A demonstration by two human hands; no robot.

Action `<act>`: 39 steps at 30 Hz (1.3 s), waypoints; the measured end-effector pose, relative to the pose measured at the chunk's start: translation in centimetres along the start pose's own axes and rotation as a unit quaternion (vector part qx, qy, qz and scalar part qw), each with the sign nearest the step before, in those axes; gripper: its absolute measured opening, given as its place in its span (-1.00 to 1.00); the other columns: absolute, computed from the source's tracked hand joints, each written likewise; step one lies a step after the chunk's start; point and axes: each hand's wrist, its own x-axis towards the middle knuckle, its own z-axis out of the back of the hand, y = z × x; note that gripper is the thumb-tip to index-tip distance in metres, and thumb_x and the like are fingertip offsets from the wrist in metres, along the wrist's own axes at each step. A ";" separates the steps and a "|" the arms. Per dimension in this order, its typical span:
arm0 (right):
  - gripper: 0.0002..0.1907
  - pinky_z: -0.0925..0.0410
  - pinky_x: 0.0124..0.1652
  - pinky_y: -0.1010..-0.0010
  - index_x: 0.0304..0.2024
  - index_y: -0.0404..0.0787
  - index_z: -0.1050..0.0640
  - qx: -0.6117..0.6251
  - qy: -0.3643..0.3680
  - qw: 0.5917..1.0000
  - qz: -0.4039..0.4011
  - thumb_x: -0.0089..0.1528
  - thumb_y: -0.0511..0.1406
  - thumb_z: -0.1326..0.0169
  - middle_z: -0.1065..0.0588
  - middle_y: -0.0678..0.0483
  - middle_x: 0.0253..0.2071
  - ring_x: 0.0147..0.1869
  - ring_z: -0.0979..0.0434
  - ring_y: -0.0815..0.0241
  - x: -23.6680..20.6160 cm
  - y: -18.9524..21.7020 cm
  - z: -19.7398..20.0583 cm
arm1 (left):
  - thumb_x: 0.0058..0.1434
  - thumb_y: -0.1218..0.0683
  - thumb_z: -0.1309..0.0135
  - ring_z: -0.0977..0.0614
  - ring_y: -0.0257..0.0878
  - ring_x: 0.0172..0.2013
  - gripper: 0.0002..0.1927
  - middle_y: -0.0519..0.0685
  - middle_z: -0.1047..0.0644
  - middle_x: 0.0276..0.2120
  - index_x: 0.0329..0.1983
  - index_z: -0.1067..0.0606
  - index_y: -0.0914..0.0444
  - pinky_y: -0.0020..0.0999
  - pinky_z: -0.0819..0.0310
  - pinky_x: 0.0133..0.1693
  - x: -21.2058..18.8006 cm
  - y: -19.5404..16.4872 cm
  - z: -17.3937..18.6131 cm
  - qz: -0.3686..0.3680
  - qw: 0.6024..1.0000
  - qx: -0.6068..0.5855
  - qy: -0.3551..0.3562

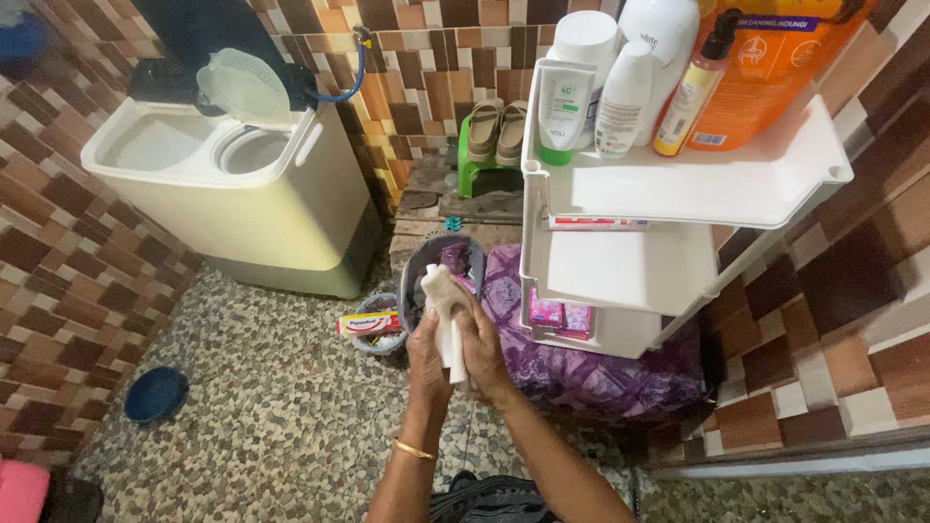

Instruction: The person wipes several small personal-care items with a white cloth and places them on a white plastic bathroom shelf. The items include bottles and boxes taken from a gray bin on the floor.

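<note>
Both my hands hold a white cloth-like item (pixel 444 310) between them above the pebble floor. My left hand (pixel 427 360), with a gold bangle on its wrist, grips the lower part from the left. My right hand (pixel 481 344) clasps it from the right. Just beyond the cloth sits a grey basket (pixel 418 275) with purple fabric inside. A purple patterned bundle (pixel 591 373) lies to the right of my hands, under the white shelf rack (pixel 678 184).
A white twin-tub washing machine (pixel 232 184) stands at the left against the tiled wall. A toothpaste box (pixel 368 323) rests on a small container. The rack's top tier carries bottles (pixel 620 97). A blue bowl (pixel 155 394) lies on the floor. Sandals (pixel 496 131) rest on a green stool.
</note>
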 end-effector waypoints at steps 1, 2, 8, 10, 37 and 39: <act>-0.46 -0.41 0.06 0.28 0.49 -0.16 -0.26 -0.011 -0.008 0.999 -0.032 0.46 -0.18 0.28 -0.45 -0.14 0.29 0.11 -0.49 0.04 0.4 0.0 0.2 | 0.37 -0.11 -0.02 -0.62 -0.32 -0.24 -0.50 -0.04 -0.59 -0.17 0.11 -0.48 0.41 -0.42 -0.56 -0.19 0.0 0.4 0.0 0.011 1.000 -0.002 -0.007; -0.45 -0.46 -0.04 0.27 0.48 -0.13 -0.28 -0.023 -0.016 0.998 -0.063 0.45 -0.16 0.29 -0.48 -0.13 0.26 0.00 -0.53 0.03 0.5 -0.1 0.2 | 0.35 -0.10 -0.02 -0.63 -0.31 -0.24 -0.51 -0.04 -0.59 -0.17 0.10 -0.48 0.41 -0.42 -0.58 -0.18 0.0 0.6 0.2 0.021 1.000 -0.004 -0.015; -0.44 -0.31 0.25 0.22 0.52 -0.18 -0.16 -0.036 0.040 0.998 0.037 0.48 -0.20 0.22 -0.31 -0.20 0.42 0.35 -0.39 -0.09 -1.9 -0.2 -0.8 | 0.42 -0.12 0.10 -0.56 -0.39 -0.32 -0.54 -0.11 -0.56 -0.27 0.02 -0.49 0.39 -0.51 -0.52 -0.34 0.3 1.4 2.4 -0.104 0.985 0.140 0.008; -0.42 -0.23 0.38 0.22 0.52 -0.19 -0.10 -0.082 0.054 0.992 0.081 0.49 -0.17 0.24 -0.21 -0.19 0.50 0.50 -0.26 -0.10 -3.2 0.3 -1.3 | 0.41 -0.10 0.11 -0.57 -0.39 -0.35 -0.56 -0.10 -0.56 -0.30 -0.05 -0.49 0.39 -0.50 -0.51 -0.40 0.8 2.2 4.1 -0.140 0.973 0.182 -0.017; -0.37 -0.40 0.24 0.20 0.48 -0.21 -0.19 -0.101 0.050 0.988 0.104 0.47 -0.03 0.32 0.01 -0.20 0.60 0.59 -0.17 -0.17 -3.4 -0.2 -1.3 | 0.36 0.04 0.00 -0.52 -0.36 -0.48 -0.72 -0.05 -0.55 -0.40 -0.16 -0.55 0.39 -0.40 -0.42 -0.53 3.3 3.8 6.2 -0.108 0.930 0.347 -0.061; -0.38 -0.34 0.28 0.17 0.47 -0.21 -0.22 -0.127 0.048 0.984 0.111 0.46 -0.04 0.31 -0.03 -0.16 0.60 0.61 -0.14 -0.16 -4.5 -0.1 -1.5 | 0.34 0.05 0.02 -0.54 -0.35 -0.46 -0.74 -0.06 -0.55 -0.38 -0.15 -0.54 0.36 -0.40 -0.44 -0.51 3.9 4.2 6.7 -0.084 0.954 0.277 -0.074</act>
